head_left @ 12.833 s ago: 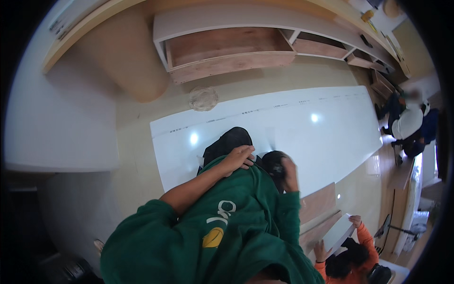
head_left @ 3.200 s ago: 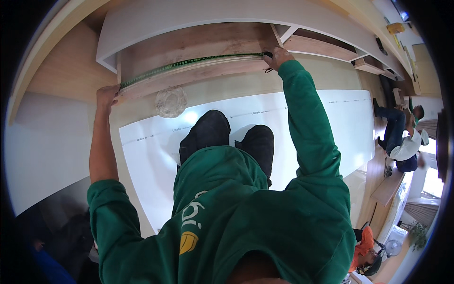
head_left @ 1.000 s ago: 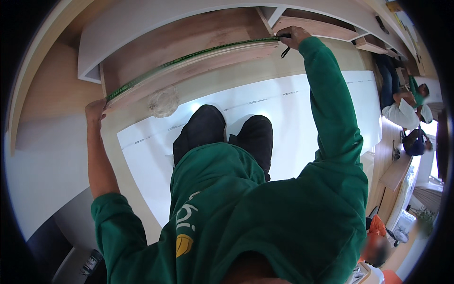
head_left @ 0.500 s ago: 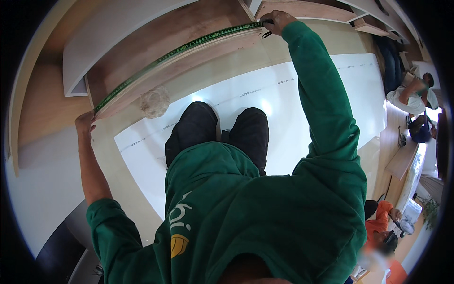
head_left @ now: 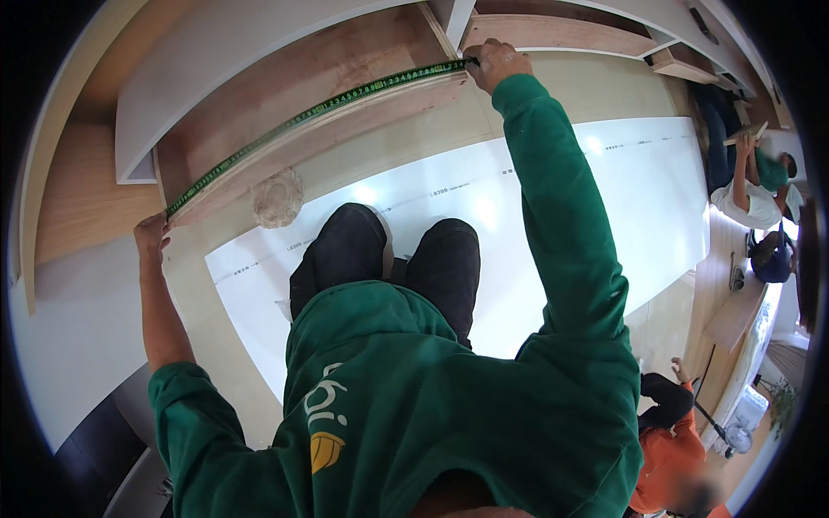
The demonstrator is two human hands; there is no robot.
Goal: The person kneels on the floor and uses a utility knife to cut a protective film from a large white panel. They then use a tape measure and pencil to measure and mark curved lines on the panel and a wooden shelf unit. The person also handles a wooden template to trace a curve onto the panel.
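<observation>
A green tape measure (head_left: 319, 107) lies stretched along the front edge of a plywood drawer (head_left: 311, 136) under a white unit. My left hand (head_left: 152, 230) is closed on the tape's end at the drawer's left corner. At the right corner my right hand (head_left: 496, 64) grips the tape's dark case, mostly hidden under the fingers. My dark-clad knees (head_left: 436, 272) rest on a white sheet (head_left: 570, 216) on the floor.
A crumpled pale round object (head_left: 276, 198) lies below the drawer. Further drawers (head_left: 553, 34) continue rightward. People in white (head_left: 738, 203) and dark clothes are at the right; another in orange (head_left: 661, 449) is at lower right near a fan (head_left: 738, 436). A wooden panel (head_left: 78, 190) stands left.
My hands left my lap and now span the drawer with the tape. In the last half second my right hand shifted slightly down and left in the picture. The orange-clad person moved.
</observation>
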